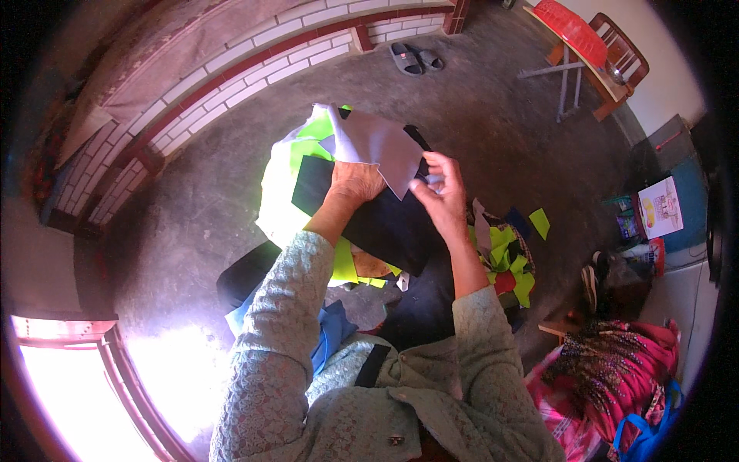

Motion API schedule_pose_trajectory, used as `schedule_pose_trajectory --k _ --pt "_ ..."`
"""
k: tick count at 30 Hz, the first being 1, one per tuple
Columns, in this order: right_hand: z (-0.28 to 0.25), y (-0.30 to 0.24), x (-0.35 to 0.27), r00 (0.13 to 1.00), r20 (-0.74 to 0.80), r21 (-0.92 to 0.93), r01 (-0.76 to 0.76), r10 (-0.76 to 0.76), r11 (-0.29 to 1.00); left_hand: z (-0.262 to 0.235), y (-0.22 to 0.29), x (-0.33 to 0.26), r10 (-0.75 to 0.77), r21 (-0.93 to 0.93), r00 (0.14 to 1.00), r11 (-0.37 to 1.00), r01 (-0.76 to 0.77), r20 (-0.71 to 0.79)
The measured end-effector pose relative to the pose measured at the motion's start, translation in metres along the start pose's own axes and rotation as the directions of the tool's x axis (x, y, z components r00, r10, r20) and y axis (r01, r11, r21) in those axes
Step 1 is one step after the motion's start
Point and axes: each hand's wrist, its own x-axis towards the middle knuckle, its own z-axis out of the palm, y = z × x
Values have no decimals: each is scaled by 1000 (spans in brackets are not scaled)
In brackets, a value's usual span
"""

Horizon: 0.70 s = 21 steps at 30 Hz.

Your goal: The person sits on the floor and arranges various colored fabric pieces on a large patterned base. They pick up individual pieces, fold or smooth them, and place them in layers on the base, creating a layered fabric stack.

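A pale grey cloth piece [377,142] with a pointed lower corner is held up in front of me. My left hand [356,183] is curled against its underside, the fingertips covered by the cloth. At its right edge my right hand [443,189] has bent fingers and thumb closed on the border, beside a small black strip [418,137]. Below both hands a large black cloth [392,231] spreads across my lap area. Bright yellow-green cloth [308,158] lies beyond and left of my left hand, partly washed out by light.
Right of my right forearm sits a heap of yellow-green scraps [504,254]. Blue cloth [332,327] lies by my left elbow. Grey slippers [416,58] rest on the floor ahead. A pink patterned cloth [616,377] is piled at lower right, and a red basin [571,32] stands far right.
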Motion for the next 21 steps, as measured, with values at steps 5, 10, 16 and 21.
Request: schedule_pose_trajectory --k 5,10,16,21 --pt "15 -16 -7 926 180 -306 374 -332 876 -3 0 0 12 -40 999 999 -14 -48" --pt "30 10 -12 933 52 -420 343 -356 840 -23 11 9 -14 32 995 999 10 103" --pt "37 3 -15 942 31 -513 301 -333 804 -14 4 2 -25 -48 1000 999 26 15" --pt "36 4 -17 958 53 -567 261 -281 781 -40 9 15 -84 7 988 996 84 130"
